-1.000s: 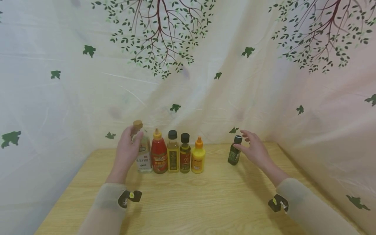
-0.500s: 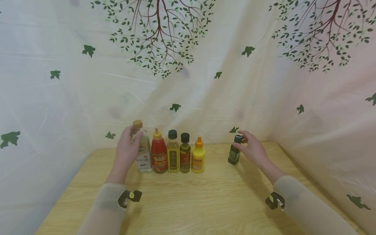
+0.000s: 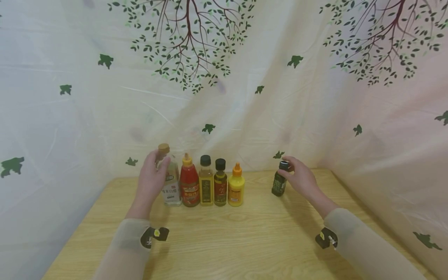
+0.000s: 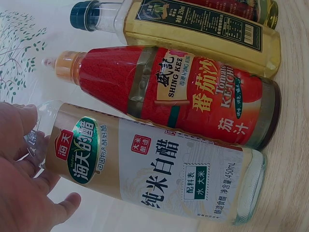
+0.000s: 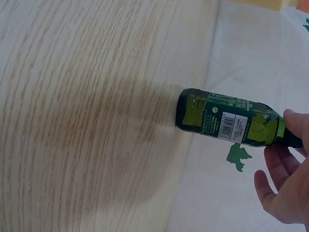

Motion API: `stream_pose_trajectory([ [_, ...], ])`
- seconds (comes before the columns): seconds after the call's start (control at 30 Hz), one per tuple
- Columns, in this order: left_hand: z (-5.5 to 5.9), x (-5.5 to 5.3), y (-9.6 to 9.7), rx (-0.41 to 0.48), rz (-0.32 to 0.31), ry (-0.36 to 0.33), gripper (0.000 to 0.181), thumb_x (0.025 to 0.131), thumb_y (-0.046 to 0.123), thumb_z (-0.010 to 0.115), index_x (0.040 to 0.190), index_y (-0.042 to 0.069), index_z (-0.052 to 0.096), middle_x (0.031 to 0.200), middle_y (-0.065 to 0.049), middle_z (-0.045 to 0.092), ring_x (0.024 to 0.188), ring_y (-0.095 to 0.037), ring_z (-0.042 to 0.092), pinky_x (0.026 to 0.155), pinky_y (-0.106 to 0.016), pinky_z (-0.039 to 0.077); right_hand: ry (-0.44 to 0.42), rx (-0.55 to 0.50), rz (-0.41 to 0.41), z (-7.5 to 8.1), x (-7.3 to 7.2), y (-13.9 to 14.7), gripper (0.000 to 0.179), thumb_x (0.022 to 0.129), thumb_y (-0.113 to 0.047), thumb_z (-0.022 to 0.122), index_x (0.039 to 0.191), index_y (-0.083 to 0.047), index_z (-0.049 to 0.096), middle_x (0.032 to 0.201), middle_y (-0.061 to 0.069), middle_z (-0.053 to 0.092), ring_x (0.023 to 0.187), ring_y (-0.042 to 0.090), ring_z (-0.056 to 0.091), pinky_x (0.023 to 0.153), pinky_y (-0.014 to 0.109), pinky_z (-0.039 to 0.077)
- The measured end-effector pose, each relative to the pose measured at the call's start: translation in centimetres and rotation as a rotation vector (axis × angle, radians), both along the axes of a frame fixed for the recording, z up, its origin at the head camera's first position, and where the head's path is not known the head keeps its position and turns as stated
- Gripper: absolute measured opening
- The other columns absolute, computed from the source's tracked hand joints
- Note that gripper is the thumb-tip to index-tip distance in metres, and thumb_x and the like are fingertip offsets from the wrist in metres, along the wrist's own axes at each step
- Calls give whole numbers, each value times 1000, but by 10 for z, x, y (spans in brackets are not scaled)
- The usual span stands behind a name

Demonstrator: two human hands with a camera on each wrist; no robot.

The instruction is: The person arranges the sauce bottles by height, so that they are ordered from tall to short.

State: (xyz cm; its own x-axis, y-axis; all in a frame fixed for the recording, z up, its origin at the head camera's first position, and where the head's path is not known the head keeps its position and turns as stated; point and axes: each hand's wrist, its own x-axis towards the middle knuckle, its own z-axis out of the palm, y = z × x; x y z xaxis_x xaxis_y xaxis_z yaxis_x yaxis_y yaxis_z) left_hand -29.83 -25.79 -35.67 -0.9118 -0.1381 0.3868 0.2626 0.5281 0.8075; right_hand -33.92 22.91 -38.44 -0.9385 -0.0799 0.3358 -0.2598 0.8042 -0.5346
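My left hand (image 3: 152, 175) grips a clear white-vinegar bottle (image 4: 159, 159) round its neck, below the tan cap (image 3: 163, 147). The bottle stands at the left end of a row. Beside it is a red ketchup bottle (image 3: 190, 186), almost touching. At the right, my right hand (image 3: 303, 178) pinches the neck of a small dark green glass bottle (image 5: 231, 121) between thumb and fingers. This bottle (image 3: 279, 182) leans slightly in the head view. Its base is at the tabletop; whether it touches, I cannot tell.
Right of the ketchup stand a pale-oil bottle (image 3: 206, 184), a dark-capped bottle with a red label (image 3: 220, 186) and a yellow squeeze bottle (image 3: 236, 190). All are on a wooden table (image 3: 224, 237). A leaf-printed curtain (image 3: 231, 112) hangs behind.
My right hand has moved slightly left and its fingers have closed onto the neck of the green bottle. The left hand and the row of bottles have stayed put.
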Motion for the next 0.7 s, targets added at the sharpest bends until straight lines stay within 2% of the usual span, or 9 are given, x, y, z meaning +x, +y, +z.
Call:
stream_pose_trajectory([
  [0.7, 0, 2, 0, 5, -13, -2, 64, 118, 39, 53, 166, 0, 37, 163, -25, 47, 158, -47, 36, 129, -68, 31, 32, -9, 14, 0, 1, -1, 53, 109, -26, 73, 154, -2, 57, 127, 21, 73, 114, 43, 70, 88, 59, 58],
])
